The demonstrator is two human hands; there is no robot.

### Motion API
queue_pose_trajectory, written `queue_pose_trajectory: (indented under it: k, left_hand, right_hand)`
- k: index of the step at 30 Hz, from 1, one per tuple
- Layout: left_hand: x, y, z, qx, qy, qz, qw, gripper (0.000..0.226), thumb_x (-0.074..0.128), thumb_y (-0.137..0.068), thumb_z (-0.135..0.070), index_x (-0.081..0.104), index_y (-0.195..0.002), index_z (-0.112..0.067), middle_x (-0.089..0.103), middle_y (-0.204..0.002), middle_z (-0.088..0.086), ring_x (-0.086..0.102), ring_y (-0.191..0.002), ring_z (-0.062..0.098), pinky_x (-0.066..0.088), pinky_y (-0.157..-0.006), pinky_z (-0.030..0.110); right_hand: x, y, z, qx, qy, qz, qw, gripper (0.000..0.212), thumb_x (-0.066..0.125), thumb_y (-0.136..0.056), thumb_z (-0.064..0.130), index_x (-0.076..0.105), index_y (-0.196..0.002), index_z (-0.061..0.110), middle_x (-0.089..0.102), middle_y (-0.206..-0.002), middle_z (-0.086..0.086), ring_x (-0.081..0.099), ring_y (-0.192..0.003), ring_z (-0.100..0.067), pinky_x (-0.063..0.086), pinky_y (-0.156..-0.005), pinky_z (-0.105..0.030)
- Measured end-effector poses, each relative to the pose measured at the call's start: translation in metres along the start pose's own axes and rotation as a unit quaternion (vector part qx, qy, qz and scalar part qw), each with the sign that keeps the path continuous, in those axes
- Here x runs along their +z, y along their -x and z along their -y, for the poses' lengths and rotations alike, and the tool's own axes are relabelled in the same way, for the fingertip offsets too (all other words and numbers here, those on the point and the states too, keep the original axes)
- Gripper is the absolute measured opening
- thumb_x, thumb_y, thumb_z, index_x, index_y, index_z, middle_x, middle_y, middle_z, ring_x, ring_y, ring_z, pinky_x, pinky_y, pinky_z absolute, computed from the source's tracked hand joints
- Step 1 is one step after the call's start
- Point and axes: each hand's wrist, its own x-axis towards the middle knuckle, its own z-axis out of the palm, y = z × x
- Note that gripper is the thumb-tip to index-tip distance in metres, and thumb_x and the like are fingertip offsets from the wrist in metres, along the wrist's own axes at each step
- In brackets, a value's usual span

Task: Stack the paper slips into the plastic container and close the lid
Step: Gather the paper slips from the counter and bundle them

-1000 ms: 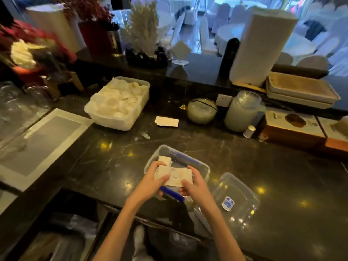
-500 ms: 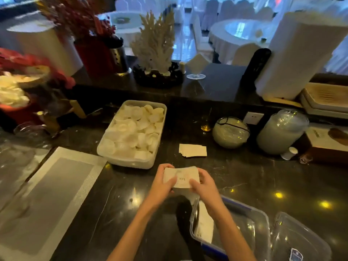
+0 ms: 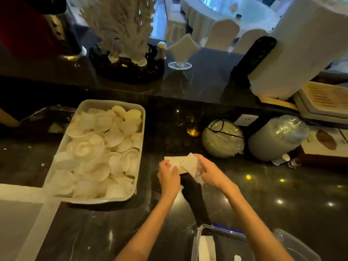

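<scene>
Single head-worn wide-angle view, looking forward and steeply down onto a dark marble counter (image 3: 282,194). Positioned close above the work area: both forearms enter from the bottom edge, left hand (image 3: 168,175) and right hand (image 3: 209,171) meeting just below frame centre. Plastic container (image 3: 199,234) cut off by the bottom edge, nearer the camera than the hands and under the right forearm. White tray (image 3: 140,117) left of the hands, fully in view. Round jars beyond the hands to the right, raised ledge and dining room farther beyond, at the top. Strong barrel distortion toward the edges; some motion blur. No second view, so no shared coverage.
</scene>
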Motion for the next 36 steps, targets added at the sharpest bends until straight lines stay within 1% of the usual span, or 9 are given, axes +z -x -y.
queue_pose_trajectory:
  k: [3, 7, 10, 14, 22, 25, 28, 31, 36]
  left_hand:
    - [-0.004, -0.042, 0.007, -0.031, -0.108, -0.020, 0.993, 0.046, 0.054, -0.096, -0.012, 0.037, -0.139, -0.012, 0.043, -0.142, 0.015, 0.035, -0.134, 0.032, 0.036, -0.111, 0.047]
    - [0.001, -0.072, 0.018, -0.074, -0.221, 0.025, 0.972, 0.053, 0.051, -0.099, -0.022, 0.031, -0.146, -0.011, 0.035, -0.148, 0.020, 0.029, -0.138, 0.038, 0.031, -0.111, 0.046]
    - [0.003, -0.088, 0.020, -0.107, -0.199, 0.027, 0.974, 0.046, 0.043, -0.102, -0.031, 0.039, -0.141, -0.008, 0.038, -0.146, 0.023, 0.033, -0.136, 0.039, 0.032, -0.110, 0.046]
    - [0.002, -0.100, 0.020, -0.150, -0.195, 0.068, 0.967, 0.079, 0.066, -0.084, -0.053, 0.036, -0.140, -0.007, 0.035, -0.145, 0.020, 0.032, -0.135, 0.037, 0.037, -0.106, 0.046]
    - [0.023, -0.104, 0.014, -0.193, -0.272, 0.044, 0.942, 0.088, 0.081, -0.076, -0.027, 0.024, -0.141, -0.010, 0.031, -0.145, 0.022, 0.034, -0.130, 0.037, 0.044, -0.102, 0.040]
    - [0.029, -0.103, 0.015, -0.197, -0.249, 0.013, 0.948, 0.082, 0.079, -0.078, -0.018, 0.025, -0.139, -0.012, 0.032, -0.142, 0.022, 0.034, -0.129, 0.037, 0.046, -0.101, 0.041]
    - [0.029, -0.102, 0.017, -0.186, -0.221, 0.006, 0.957, 0.078, 0.078, -0.076, -0.010, 0.027, -0.136, -0.013, 0.034, -0.140, 0.021, 0.034, -0.128, 0.037, 0.046, -0.103, 0.043]
    - [0.023, -0.097, 0.025, -0.140, -0.177, 0.012, 0.974, 0.068, 0.079, -0.074, -0.004, 0.032, -0.123, -0.014, 0.042, -0.133, 0.017, 0.041, -0.125, 0.034, 0.051, -0.098, 0.044]
    - [0.007, -0.086, 0.039, -0.021, -0.140, 0.088, 0.986, 0.078, 0.080, -0.072, -0.001, 0.028, -0.126, -0.023, 0.051, -0.130, 0.011, 0.053, -0.121, 0.027, 0.055, -0.095, 0.045]
  right_hand:
    - [0.005, -0.047, 0.000, -0.025, 0.224, 0.056, 0.973, 0.064, 0.063, -0.091, 0.017, 0.035, -0.147, 0.033, 0.051, -0.139, -0.005, 0.045, -0.132, -0.025, 0.034, -0.112, -0.051]
    - [0.031, -0.082, -0.008, -0.069, 0.342, 0.080, 0.934, 0.069, 0.054, -0.092, 0.006, 0.034, -0.149, 0.040, 0.047, -0.130, -0.007, 0.043, -0.122, -0.030, 0.036, -0.103, -0.044]
    - [0.044, -0.093, -0.026, -0.094, 0.308, 0.027, 0.946, 0.071, 0.056, -0.093, 0.006, 0.034, -0.149, 0.044, 0.040, -0.133, -0.006, 0.036, -0.124, -0.029, 0.035, -0.102, -0.036]
    - [0.059, -0.097, -0.042, -0.087, 0.183, -0.018, 0.979, 0.063, 0.056, -0.096, 0.006, 0.043, -0.144, 0.047, 0.027, -0.145, -0.008, 0.020, -0.138, -0.030, 0.027, -0.117, -0.043]
    - [0.046, -0.116, -0.032, -0.030, 0.174, 0.024, 0.984, 0.064, 0.062, -0.090, 0.006, 0.045, -0.136, 0.047, -0.004, -0.166, 0.001, -0.013, -0.151, -0.032, 0.012, -0.116, -0.065]
    - [0.040, -0.123, -0.028, -0.014, 0.162, 0.068, 0.984, 0.065, 0.063, -0.088, 0.007, 0.040, -0.137, 0.044, 0.010, -0.165, 0.003, -0.004, -0.152, -0.031, 0.013, -0.114, -0.067]
    - [0.033, -0.126, -0.030, -0.008, 0.143, 0.048, 0.989, 0.076, 0.072, -0.081, 0.012, 0.035, -0.142, 0.037, 0.026, -0.157, -0.002, 0.013, -0.146, -0.033, 0.023, -0.114, -0.058]
    - [0.036, -0.122, -0.037, 0.001, 0.134, 0.025, 0.991, 0.088, 0.077, -0.078, 0.019, 0.028, -0.150, 0.030, 0.027, -0.153, -0.009, 0.018, -0.142, -0.033, 0.025, -0.115, -0.052]
    - [0.058, -0.094, -0.048, -0.068, 0.080, -0.057, 0.993, 0.069, 0.074, -0.080, 0.009, 0.041, -0.140, 0.021, 0.030, -0.141, -0.008, 0.024, -0.136, -0.025, 0.026, -0.114, -0.032]
